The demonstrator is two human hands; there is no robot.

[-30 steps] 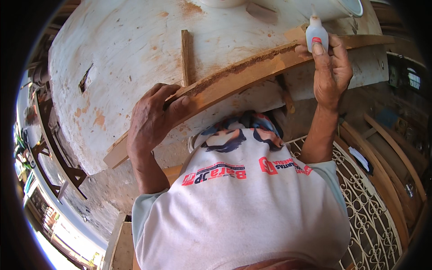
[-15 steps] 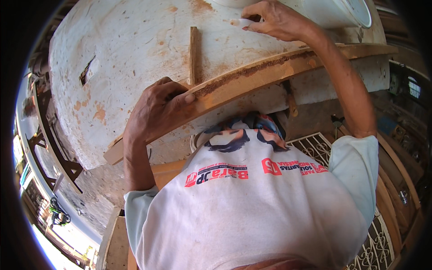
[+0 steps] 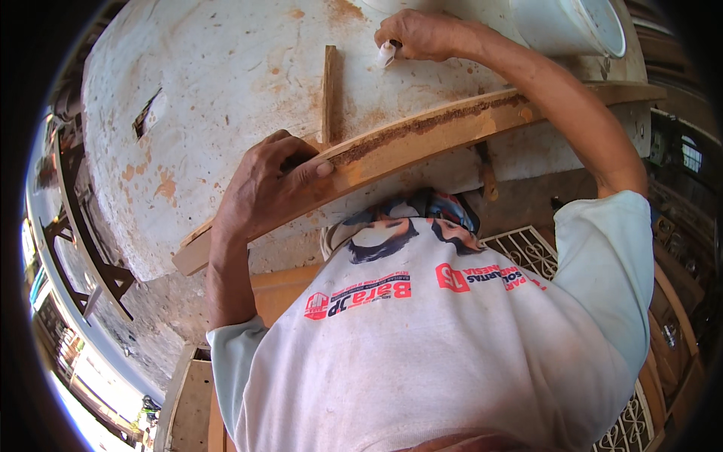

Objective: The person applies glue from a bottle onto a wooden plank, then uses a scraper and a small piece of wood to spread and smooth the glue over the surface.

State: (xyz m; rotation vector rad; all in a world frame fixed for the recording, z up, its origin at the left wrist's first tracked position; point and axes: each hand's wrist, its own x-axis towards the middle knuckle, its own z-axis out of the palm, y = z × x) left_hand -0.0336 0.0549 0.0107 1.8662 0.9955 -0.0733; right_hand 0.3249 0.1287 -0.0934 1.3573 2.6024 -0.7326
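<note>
Left hand (image 3: 263, 188) clamped round the wooden plank (image 3: 422, 139); right hand (image 3: 422, 34) pinching a small white bottle (image 3: 387, 53) against the worktop (image 3: 226, 83).

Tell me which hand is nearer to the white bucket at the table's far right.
Right. The right hand rests on the table top just left of the white bucket, pinching a small white bottle. The left hand grips the long wooden strip, much farther from it.
</note>
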